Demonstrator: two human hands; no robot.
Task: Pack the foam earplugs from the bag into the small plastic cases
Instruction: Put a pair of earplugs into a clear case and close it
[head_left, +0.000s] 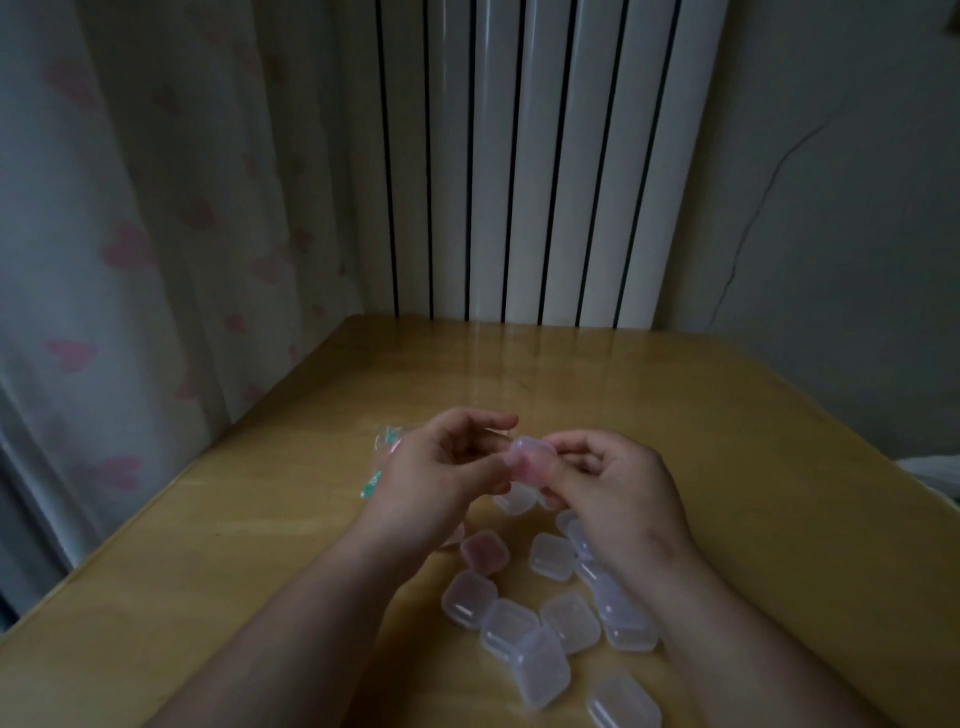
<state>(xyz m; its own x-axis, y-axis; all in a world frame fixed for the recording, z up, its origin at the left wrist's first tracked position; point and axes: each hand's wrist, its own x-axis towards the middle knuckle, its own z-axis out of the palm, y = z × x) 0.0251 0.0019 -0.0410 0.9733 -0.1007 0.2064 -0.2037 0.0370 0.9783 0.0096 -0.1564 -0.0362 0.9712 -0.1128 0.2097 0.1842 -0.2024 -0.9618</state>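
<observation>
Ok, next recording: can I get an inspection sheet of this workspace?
Surface: wooden table, glossy.
Job's things: held case, pinkish inside; pink-filled case and clear cases lying on the table; bag at left, partly hidden.
Clutter: white object at right edge, unclear.
Grips: left hand and right hand both pinch the held case.
Cables: thin dark line on right wall, cable or crack, cannot tell.
Surroundings: radiator, heart-print curtain.
</observation>
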